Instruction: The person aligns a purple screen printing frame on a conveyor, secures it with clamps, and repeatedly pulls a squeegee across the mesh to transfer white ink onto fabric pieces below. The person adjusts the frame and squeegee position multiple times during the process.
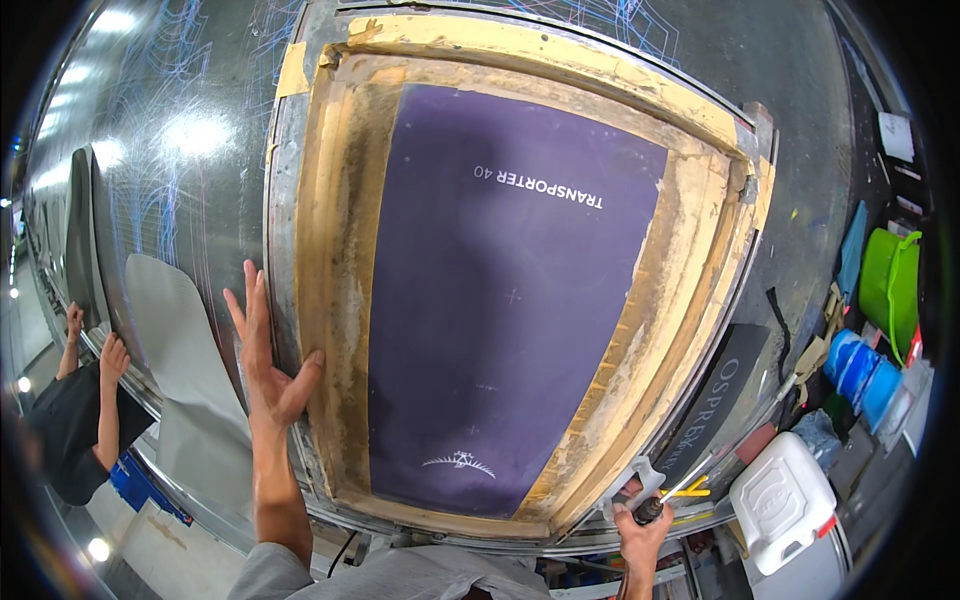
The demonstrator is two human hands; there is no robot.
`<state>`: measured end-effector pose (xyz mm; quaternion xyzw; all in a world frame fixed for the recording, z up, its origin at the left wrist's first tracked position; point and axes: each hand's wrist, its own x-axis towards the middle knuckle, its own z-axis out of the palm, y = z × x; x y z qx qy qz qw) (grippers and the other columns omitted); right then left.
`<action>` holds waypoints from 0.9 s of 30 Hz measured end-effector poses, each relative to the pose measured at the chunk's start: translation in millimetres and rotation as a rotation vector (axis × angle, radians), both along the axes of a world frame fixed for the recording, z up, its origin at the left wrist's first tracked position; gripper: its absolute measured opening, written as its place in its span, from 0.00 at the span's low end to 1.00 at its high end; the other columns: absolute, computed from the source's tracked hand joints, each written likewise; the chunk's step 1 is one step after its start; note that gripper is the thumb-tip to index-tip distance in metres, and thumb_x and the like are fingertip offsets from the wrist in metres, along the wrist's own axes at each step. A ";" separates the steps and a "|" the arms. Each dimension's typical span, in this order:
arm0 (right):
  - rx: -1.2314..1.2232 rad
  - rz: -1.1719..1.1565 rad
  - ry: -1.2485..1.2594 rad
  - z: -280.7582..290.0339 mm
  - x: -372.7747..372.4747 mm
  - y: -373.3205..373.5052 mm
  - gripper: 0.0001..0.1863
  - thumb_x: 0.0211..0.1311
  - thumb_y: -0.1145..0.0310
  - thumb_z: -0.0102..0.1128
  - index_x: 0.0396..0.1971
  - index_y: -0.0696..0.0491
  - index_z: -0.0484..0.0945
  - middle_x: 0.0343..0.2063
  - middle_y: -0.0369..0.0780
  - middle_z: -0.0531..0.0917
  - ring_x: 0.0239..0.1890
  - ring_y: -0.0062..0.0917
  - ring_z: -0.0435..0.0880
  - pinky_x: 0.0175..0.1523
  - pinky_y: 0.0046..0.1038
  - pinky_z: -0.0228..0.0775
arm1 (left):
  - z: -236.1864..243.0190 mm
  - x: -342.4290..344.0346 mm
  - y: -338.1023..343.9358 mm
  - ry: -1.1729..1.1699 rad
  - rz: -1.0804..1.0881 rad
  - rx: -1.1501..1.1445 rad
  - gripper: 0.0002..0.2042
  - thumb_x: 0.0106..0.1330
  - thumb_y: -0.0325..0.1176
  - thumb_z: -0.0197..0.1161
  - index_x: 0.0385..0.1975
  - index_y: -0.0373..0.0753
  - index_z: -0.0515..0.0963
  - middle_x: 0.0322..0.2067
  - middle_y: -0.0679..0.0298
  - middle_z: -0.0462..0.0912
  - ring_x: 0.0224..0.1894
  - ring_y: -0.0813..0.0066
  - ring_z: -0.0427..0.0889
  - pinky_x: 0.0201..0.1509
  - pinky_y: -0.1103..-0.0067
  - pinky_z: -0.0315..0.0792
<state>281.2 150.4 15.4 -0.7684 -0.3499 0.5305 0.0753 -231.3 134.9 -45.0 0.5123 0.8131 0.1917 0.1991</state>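
Wood-framed purple panel [490, 300] lies between the hands; the left is nearer.

From where I stand, the frame [316, 230] sits at the near edge of the dark bench [795, 210], the panel inside it, long axis running from the near edge toward the far one and leaning slightly right. Left hand [270, 385]: beside the frame's left rail, fingers extended and spread, gripping nothing; thumb at the rail, firm contact not confirmed. The panel lies to the right of these fingers, across the rail. Right hand [640, 540]: just off the frame's near right corner, fingers curled closed around a dark-handled tool [650, 512], kind not determined; the panel lies to its left. A dark lettered strip [710, 400] lies beyond that hand, along the frame's right side.
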 end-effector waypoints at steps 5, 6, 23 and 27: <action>-0.015 -0.033 -0.020 1.2 -2.7 1.1 0.22 0.47 0.83 0.66 0.48 0.66 0.80 0.38 0.40 0.86 0.40 0.23 0.84 0.49 0.27 0.75 | -1.0 2.6 2.2 -0.008 0.007 0.050 0.51 0.40 0.33 0.63 0.74 0.26 0.57 0.72 0.36 0.61 0.80 0.42 0.50 0.80 0.47 0.21; -0.012 -0.022 -0.029 1.2 -3.1 1.2 0.22 0.47 0.83 0.66 0.48 0.66 0.80 0.38 0.40 0.86 0.40 0.23 0.84 0.49 0.27 0.75 | -0.7 2.7 2.4 -0.011 0.008 0.049 0.51 0.40 0.33 0.63 0.74 0.26 0.57 0.73 0.36 0.61 0.80 0.43 0.50 0.80 0.47 0.21; 0.032 0.013 -0.052 -0.6 -1.9 -4.0 0.21 0.47 0.83 0.67 0.45 0.62 0.79 0.35 0.37 0.83 0.34 0.18 0.78 0.41 0.23 0.71 | 33.2 55.3 25.6 0.381 -0.110 -0.038 0.48 0.51 0.73 0.67 0.68 0.45 0.74 0.75 0.50 0.60 0.80 0.36 0.43 0.75 0.36 0.36; -0.033 -0.011 -0.073 1.9 6.4 -4.2 0.21 0.47 0.82 0.68 0.44 0.61 0.79 0.35 0.37 0.83 0.31 0.17 0.77 0.38 0.22 0.70 | 35.8 119.0 114.3 0.074 -0.446 -0.170 0.49 0.53 0.78 0.57 0.68 0.45 0.74 0.75 0.55 0.61 0.80 0.35 0.42 0.74 0.34 0.36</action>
